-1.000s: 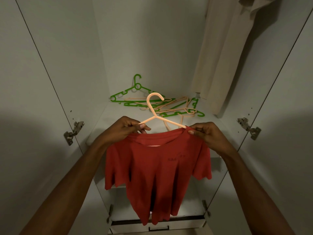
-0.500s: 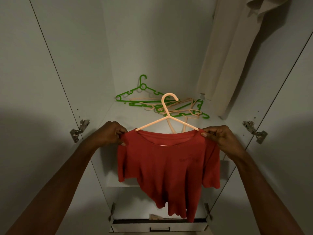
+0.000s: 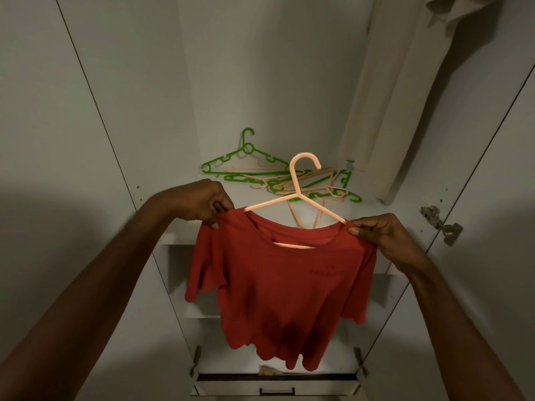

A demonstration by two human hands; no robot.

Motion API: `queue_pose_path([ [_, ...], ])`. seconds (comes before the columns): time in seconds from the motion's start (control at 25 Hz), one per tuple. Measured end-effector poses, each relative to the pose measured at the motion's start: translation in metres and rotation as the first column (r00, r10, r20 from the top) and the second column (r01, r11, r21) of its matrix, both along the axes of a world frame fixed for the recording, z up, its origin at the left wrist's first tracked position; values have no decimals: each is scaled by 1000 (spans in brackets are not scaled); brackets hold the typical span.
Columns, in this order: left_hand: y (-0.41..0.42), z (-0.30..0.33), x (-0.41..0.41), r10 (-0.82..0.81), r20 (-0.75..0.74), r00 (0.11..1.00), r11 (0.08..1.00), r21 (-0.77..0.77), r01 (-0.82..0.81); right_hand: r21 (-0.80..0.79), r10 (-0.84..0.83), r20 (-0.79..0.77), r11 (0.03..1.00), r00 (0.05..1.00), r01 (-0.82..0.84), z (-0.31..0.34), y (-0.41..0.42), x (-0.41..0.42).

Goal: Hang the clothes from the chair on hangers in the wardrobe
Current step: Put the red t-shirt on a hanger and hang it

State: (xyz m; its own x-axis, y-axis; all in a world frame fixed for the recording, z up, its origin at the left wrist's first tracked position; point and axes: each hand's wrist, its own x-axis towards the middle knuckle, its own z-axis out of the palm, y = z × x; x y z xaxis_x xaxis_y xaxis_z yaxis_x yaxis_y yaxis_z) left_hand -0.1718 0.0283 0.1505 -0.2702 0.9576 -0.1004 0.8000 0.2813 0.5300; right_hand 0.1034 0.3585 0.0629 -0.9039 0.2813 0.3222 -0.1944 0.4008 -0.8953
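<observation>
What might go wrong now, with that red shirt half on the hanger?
The red shirt is held only by pinches at its shoulders, left hand and right hand; a loosened grip could let it slide off the peach hanger. Nobody holds the hanger itself, so it may tilt. Its hook might also snag the spare hangers lying behind.

Two hands hold a red T-shirt (image 3: pixel 286 287) on a peach hanger (image 3: pixel 298 198) before an open white wardrobe (image 3: pixel 260 68).

The left hand (image 3: pixel 202 204) pinches one shoulder of the shirt and the right hand (image 3: pixel 385 237) pinches the other, the hanger's hook standing up between them. Behind, a heap of green and peach hangers (image 3: pixel 278 180) lies on the wardrobe shelf (image 3: pixel 179 204). A beige garment (image 3: pixel 405 91) hangs at upper right, and a drawer (image 3: pixel 275 386) stands slightly open below the shirt's hem.
</observation>
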Motion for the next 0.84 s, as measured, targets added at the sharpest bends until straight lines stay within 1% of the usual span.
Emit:
queue_pose_path([
  [0.08,6,6,5,-26,65,998,1000,0,26,-10,5,-15,1000,1000,-5,3,-2,0],
  [0.2,5,3,4,7,134,991,1000,11,-9,-93,-45,-65,995,997,39,9,3,7],
  [0.28,-4,-7,1,70,108,992,998,-9,-70,-101,-59,-81,994,995,51,10,11,14],
  [0.4,-13,-29,-5,202,3,979,978,-58,-202,-108,-71,-76,992,995,63,9,17,18],
  [0.44,-15,-37,-4,228,18,974,971,-77,-226,-110,-73,-70,992,995,65,9,19,18],
  [0.48,-16,-43,-3,249,64,966,966,-84,-243,-105,-74,-64,992,995,67,9,20,18],
  [0.52,-18,-48,-3,270,108,957,962,-78,-263,-96,-75,-57,993,996,69,9,21,18],
  [0.56,-20,-53,-6,299,119,947,954,-55,-294,-87,-77,-52,994,996,73,11,21,18],
  [0.6,-22,-58,-11,339,90,936,941,-19,-339,-82,-84,-49,993,995,80,13,20,17],
  [0.64,-24,-61,-16,390,23,921,920,28,-390,-80,-90,-47,993,995,86,14,20,17],
  [0.68,-25,-64,-21,434,-77,898,900,87,-428,-73,-91,-42,993,995,88,15,21,16],
  [0.76,-26,-67,-26,503,-265,822,862,211,-460,-54,-79,-29,996,996,77,16,19,14],
  [0.8,-26,-68,-27,541,-301,786,839,264,-476,-56,-76,-27,996,997,74,15,18,12],
  [0.84,-26,-68,-27,569,-298,766,818,298,-492,-67,-79,-28,995,996,77,14,18,10],
])
